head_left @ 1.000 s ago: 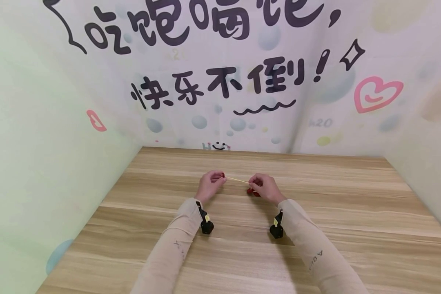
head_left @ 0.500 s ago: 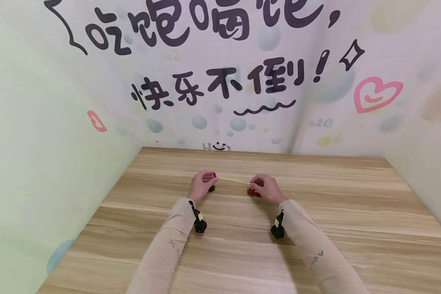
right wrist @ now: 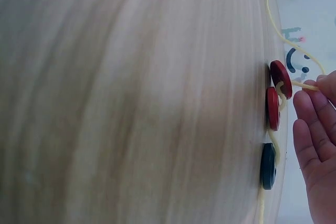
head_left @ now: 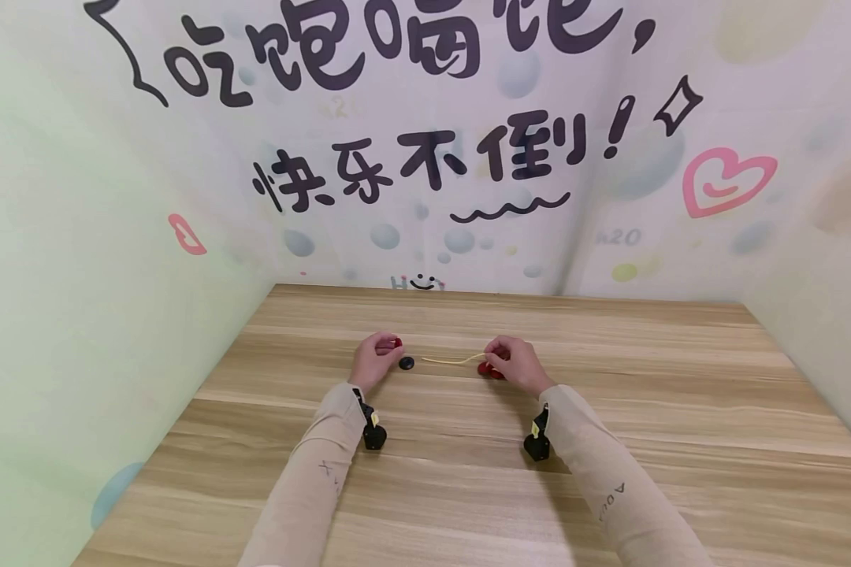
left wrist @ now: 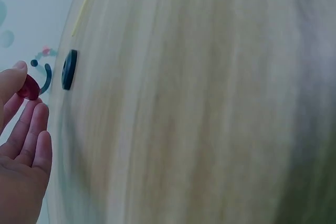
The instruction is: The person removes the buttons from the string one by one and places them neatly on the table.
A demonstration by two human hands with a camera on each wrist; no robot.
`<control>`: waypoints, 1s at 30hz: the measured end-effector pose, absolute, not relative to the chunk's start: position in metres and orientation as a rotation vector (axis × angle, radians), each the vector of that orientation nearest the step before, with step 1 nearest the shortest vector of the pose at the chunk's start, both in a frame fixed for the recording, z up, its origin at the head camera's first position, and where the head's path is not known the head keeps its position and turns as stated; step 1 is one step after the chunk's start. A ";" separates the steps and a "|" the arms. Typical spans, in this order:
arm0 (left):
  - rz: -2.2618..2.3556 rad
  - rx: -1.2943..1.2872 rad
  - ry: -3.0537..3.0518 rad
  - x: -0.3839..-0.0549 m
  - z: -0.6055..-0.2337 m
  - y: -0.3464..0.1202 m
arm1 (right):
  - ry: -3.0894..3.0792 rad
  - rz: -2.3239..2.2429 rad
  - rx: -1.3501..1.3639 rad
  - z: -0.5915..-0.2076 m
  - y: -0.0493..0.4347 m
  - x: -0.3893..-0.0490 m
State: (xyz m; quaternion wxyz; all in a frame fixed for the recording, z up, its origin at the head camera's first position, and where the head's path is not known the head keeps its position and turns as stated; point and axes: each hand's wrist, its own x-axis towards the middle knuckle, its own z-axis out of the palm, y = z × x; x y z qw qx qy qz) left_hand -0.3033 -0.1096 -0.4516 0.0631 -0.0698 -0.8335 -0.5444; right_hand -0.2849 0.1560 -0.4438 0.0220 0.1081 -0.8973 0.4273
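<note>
My left hand pinches a red button between thumb and finger, raised off the table. Just right of that hand a dark button lies on the wood. With thumb and fingertips my right hand pinches a yellow string, whose loose end reaches left toward the dark button. In the right wrist view, a red button, a second red button and a dark blue-green button are strung along the string beside the right hand. The right fingertips are partly cut off there.
A wood-grain table spreads beneath both hands. A printed cloth wall stands behind it, with more cloth at both sides. Black wrist cameras, such as the left one, hang beneath both sleeves.
My left hand has moved left with the red button, uncovering the dark button. The string, straight between both hands before, now hangs slack with its left end free. My right hand stays nearly still.
</note>
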 end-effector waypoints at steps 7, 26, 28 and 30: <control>-1.558 -0.167 -2.597 -0.302 -0.452 -0.116 | -2.777 1.323 0.342 -0.443 0.156 -0.285; -1.379 -0.462 -2.670 -0.344 -0.514 -0.148 | -2.762 1.316 0.362 -0.442 0.155 -0.283; -1.377 -0.372 -2.725 -0.321 -0.484 -0.139 | -2.761 1.316 0.361 -0.442 0.155 -0.283; -1.363 -0.307 -2.782 -0.306 -0.464 -0.132 | -2.758 1.317 0.360 -0.442 0.155 -0.283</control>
